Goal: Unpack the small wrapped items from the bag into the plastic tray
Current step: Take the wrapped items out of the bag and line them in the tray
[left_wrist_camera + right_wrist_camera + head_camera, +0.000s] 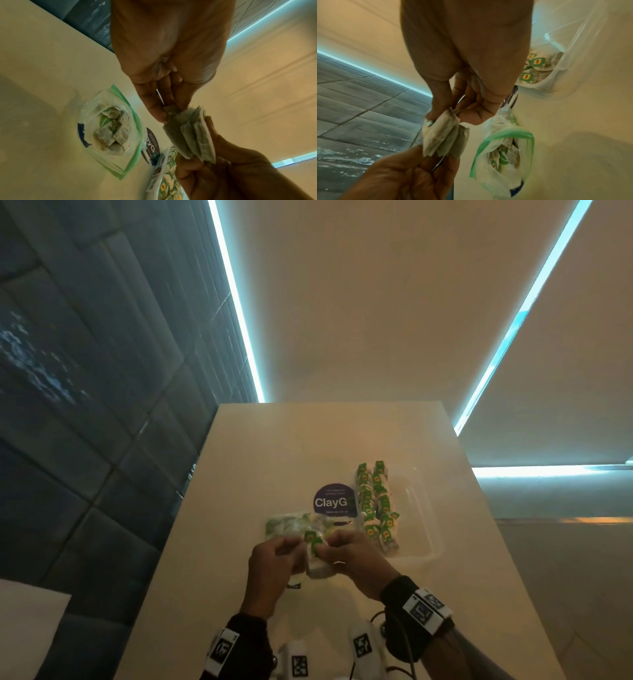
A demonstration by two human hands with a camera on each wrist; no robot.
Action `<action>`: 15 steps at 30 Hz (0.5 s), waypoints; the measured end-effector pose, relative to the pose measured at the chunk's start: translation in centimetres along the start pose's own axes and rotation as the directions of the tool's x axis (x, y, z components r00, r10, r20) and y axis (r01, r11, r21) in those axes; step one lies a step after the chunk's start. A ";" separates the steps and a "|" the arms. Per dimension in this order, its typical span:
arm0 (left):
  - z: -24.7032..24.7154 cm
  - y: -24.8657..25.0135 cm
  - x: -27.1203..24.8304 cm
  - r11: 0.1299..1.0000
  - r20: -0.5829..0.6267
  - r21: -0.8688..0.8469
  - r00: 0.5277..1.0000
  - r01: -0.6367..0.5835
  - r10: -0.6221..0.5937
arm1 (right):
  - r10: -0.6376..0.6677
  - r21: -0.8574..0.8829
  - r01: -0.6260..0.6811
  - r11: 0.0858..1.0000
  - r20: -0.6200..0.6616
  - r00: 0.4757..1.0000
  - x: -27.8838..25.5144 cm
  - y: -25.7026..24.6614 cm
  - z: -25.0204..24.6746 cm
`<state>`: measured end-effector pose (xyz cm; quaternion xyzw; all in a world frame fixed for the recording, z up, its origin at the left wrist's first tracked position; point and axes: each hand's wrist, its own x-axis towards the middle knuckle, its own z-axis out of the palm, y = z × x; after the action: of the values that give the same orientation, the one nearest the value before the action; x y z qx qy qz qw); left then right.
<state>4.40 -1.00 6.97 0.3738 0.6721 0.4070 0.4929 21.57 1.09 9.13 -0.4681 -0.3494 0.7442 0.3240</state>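
while both your hands meet over the table (239,508), here is how things lie:
fingers: your left hand (274,563) and right hand (352,559) each pinch the same small stack of tea bags (192,138).
bag: open zip bag (111,129) lies just beyond your hands, more tea bags inside.
tray: clear plastic tray (424,508) right of the bag holds rows of green-tagged tea bags (376,501).

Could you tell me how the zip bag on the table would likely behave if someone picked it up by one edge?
The zip bag is thin clear film, crumpled and gaping, so it would probably sag and fold, not hold shape. Its mouth is open, so the tea bags inside could spill if tipped. It looks light: only a small, loose pile remains.
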 end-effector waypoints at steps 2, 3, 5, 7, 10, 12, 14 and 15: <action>0.4 0.4 -0.2 1.000 0.029 -0.030 1.000 -0.007 0.008 | -0.036 0.043 0.038 0.998 -0.046 0.998 0.2 -0.2 0.0; 0.5 0.7 -0.4 0.999 0.037 -0.045 0.999 -0.015 0.017 | -0.051 0.054 0.055 0.997 -0.067 0.996 0.3 -0.2 -0.1; 0.8 1.3 -0.7 0.998 0.055 -0.054 0.998 -0.032 0.035 | -0.078 0.068 0.084 0.994 -0.091 0.993 0.1 -0.2 -0.2; 1.0 1.6 -0.8 0.998 0.075 -0.050 0.996 -0.045 0.049 | -0.095 0.058 0.101 0.993 -0.101 0.990 0.0 -0.1 -0.4; 1.3 2.1 -1.3 0.997 0.103 -0.078 0.994 -0.027 0.035 | -0.111 0.010 0.114 0.993 -0.161 0.981 0.2 0.4 -0.6; 1.5 2.8 -1.9 0.994 0.172 -0.110 0.985 0.027 -0.008 | -0.145 -0.029 0.143 0.989 -0.214 0.966 0.4 0.6 -0.6; 1.9 3.3 -2.4 0.995 0.259 -0.083 0.965 0.063 -0.039 | -0.196 -0.080 0.181 0.980 -0.258 0.946 0.4 0.7 -0.5; 2.1 3.5 -2.6 0.997 0.284 -0.058 0.958 0.057 -0.039 | -0.214 -0.100 0.193 0.976 -0.274 0.938 0.4 0.7 -0.4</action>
<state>7.42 -1.60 10.67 0.3953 0.5900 0.3590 0.6056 21.67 1.08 8.27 -0.5421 -0.3723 0.6193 0.4289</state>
